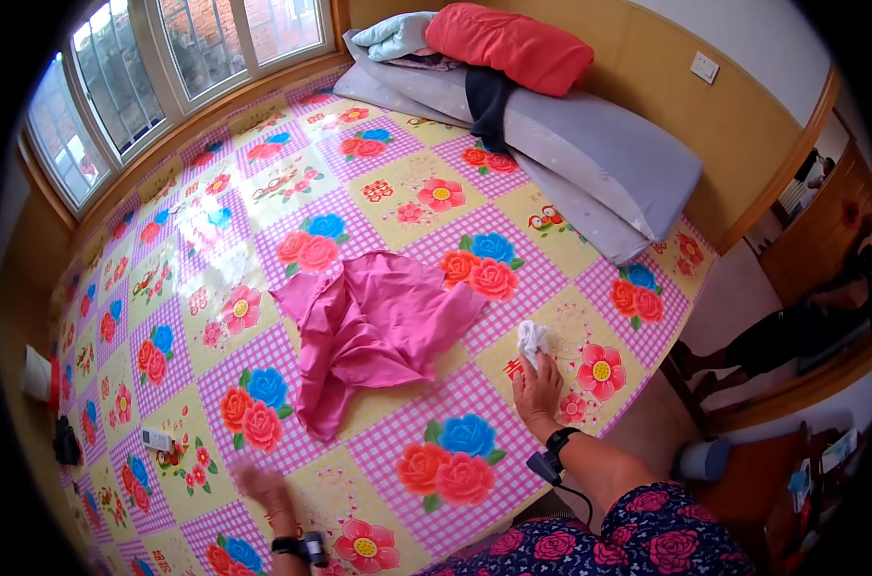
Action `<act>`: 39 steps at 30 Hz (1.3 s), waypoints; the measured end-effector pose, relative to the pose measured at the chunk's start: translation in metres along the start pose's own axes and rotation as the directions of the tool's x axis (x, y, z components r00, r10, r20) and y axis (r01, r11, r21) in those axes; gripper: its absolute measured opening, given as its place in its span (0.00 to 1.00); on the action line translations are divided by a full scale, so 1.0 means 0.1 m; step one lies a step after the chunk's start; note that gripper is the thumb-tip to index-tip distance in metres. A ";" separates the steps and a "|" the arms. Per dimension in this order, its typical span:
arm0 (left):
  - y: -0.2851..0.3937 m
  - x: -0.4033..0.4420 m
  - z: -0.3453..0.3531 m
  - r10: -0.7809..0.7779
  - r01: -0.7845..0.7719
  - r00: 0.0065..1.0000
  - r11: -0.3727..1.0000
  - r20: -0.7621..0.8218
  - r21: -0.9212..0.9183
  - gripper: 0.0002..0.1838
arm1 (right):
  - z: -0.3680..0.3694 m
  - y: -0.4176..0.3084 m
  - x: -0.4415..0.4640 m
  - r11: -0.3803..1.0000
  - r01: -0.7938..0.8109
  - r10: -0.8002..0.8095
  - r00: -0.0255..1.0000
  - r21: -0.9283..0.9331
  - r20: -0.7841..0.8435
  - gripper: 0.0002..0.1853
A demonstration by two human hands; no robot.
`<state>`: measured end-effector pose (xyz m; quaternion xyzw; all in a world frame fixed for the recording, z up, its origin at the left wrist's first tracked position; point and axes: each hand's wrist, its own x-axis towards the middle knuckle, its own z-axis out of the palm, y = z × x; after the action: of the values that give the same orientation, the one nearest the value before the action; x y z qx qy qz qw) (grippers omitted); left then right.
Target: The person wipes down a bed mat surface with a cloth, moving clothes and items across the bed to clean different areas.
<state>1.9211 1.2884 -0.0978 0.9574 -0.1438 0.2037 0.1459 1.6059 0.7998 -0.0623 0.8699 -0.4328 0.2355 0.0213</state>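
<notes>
A pink garment [378, 326] lies crumpled on the flowered bed cover [474, 379]. To its right, my right hand [540, 386] rests on the cover, its fingertips at a bunched white cloth [532, 338]; how firmly the fingers hold it is hard to tell. My left hand [263, 483] is over the cover at the lower left, below the garment and apart from it, with its fingers blurred by motion. Both wrists wear dark bands.
A folded grey mattress pad [599, 154] with a red bundle [508, 48] and a light blue bundle [395, 36] lies at the back. A white remote [156, 440] is at the left. Windows line the upper left; a person's legs [753, 348] show at the right.
</notes>
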 end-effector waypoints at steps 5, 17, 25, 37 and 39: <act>2.55 -0.06 0.14 0.187 -0.164 0.975 0.970 0.120 -0.179 0.31 | 0.03 0.17 0.01 0.986 0.048 -0.059 0.996 0.162 0.068 0.20; 3.64 -0.11 0.60 -0.006 -0.008 0.985 0.997 0.170 0.078 0.24 | 0.59 2.41 1.92 0.999 -0.033 0.026 0.989 -0.042 -0.144 0.19; 3.65 -0.08 0.53 0.012 -0.025 0.987 0.997 0.162 0.074 0.23 | 1.45 0.41 2.41 0.685 0.377 -0.450 0.892 0.623 -0.045 0.20; 3.67 -0.10 0.49 -0.029 0.013 0.956 0.998 0.291 0.057 0.26 | 1.71 0.84 4.47 0.968 0.126 -0.133 0.991 0.219 0.021 0.14; 3.62 -0.05 0.50 -0.034 0.015 0.957 0.997 0.289 0.070 0.26 | 1.93 1.01 4.70 0.995 0.055 -0.052 0.998 0.085 -0.036 0.14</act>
<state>1.8130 0.9406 -0.0641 0.9829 -0.1449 0.0640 0.0938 1.8464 0.3412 -0.0492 0.8773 -0.3983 0.2677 -0.0027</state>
